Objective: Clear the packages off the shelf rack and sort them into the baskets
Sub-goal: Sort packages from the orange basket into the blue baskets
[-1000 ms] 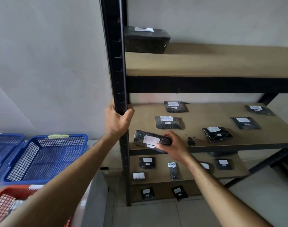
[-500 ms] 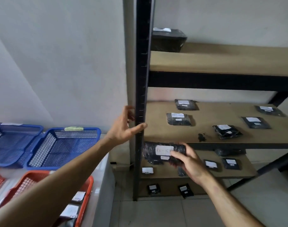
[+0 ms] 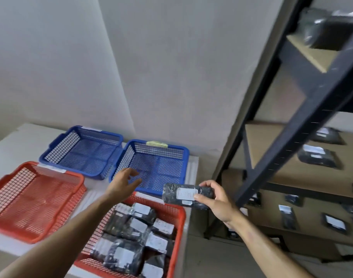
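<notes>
The right hand (image 3: 215,203) grips a black package (image 3: 188,195) with a white label, thumb across its near edge and fingers curled over the far end, holding it in the air just past the far right corner of the near red basket (image 3: 179,217). That basket is packed with black labelled packages (image 3: 131,237). The left hand (image 3: 121,184) hovers with fingers loosely spread and holds nothing, over the near rim of the right blue basket (image 3: 183,157). To its left sit another blue basket (image 3: 57,155) and, nearer, a second red basket (image 3: 11,217), all on a white table (image 3: 15,141). On the right stands the black shelf rack (image 3: 292,125), with more packages (image 3: 317,159) lying on its boards.
</notes>
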